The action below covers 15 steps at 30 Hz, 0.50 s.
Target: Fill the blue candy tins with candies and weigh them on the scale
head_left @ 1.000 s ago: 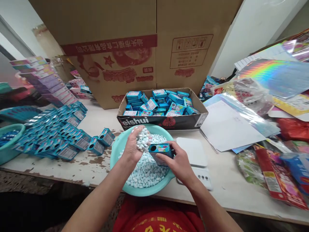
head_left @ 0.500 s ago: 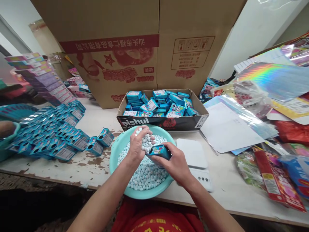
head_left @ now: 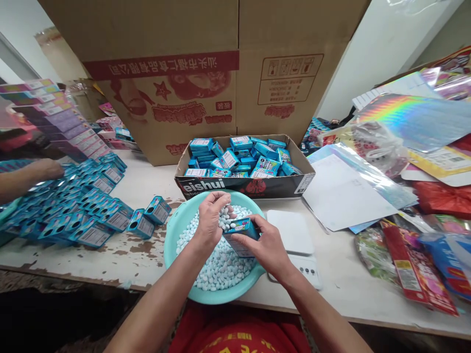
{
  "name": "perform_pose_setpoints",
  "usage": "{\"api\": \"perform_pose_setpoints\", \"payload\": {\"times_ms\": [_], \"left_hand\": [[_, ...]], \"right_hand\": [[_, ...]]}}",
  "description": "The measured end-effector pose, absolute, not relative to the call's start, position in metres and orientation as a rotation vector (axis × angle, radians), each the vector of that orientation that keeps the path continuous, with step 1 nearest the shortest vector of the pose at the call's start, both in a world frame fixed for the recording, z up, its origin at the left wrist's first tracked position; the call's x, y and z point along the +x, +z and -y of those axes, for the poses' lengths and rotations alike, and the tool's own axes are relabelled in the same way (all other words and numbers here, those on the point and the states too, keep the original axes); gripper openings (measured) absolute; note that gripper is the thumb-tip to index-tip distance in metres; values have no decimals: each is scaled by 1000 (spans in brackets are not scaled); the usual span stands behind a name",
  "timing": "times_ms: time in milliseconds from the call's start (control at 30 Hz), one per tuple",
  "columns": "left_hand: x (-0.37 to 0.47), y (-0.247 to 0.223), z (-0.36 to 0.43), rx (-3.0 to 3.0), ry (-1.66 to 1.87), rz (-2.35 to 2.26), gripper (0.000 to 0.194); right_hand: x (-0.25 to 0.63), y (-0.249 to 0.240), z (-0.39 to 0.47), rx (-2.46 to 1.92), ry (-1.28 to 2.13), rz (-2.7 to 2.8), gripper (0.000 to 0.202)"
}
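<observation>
My left hand (head_left: 213,215) is curled round a handful of pale candies (head_left: 225,216) above the turquoise basin (head_left: 172,245). Its fingers are at the top of a small blue box (head_left: 241,240), where some candies lie at the opening. My right hand (head_left: 267,242) grips that box from the right, thumb in front and fingers behind, holding it tilted over the basin. Many loose pale candies (head_left: 221,274) fill the basin below both hands.
Behind the basin, a carton (head_left: 253,189) holds blue boxes. A white scale (head_left: 290,233) stands right of it. Rows of blue boxes (head_left: 95,233) lie left, where another person's hand (head_left: 49,170) reaches in. Sheets (head_left: 346,196) and colourful packets (head_left: 415,264) lie right.
The handful of candies in my left hand looks smaller, and candies now show at the box's opening. Another person's hand has come over the blue boxes at left. The view has shifted slightly.
</observation>
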<state>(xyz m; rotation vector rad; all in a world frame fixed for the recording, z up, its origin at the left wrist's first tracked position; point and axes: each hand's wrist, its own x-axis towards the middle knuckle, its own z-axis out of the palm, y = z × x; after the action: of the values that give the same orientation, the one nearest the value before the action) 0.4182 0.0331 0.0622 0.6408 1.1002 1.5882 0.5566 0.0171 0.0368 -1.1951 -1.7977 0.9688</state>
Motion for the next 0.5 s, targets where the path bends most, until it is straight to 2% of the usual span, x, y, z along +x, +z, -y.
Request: {"api": "perform_pose_setpoints", "payload": {"times_ms": [500], "left_hand": [[424, 62, -31, 781, 1588, -1092, 24]], "right_hand": [[556, 34, -18, -1172, 1032, 1720, 33]]}}
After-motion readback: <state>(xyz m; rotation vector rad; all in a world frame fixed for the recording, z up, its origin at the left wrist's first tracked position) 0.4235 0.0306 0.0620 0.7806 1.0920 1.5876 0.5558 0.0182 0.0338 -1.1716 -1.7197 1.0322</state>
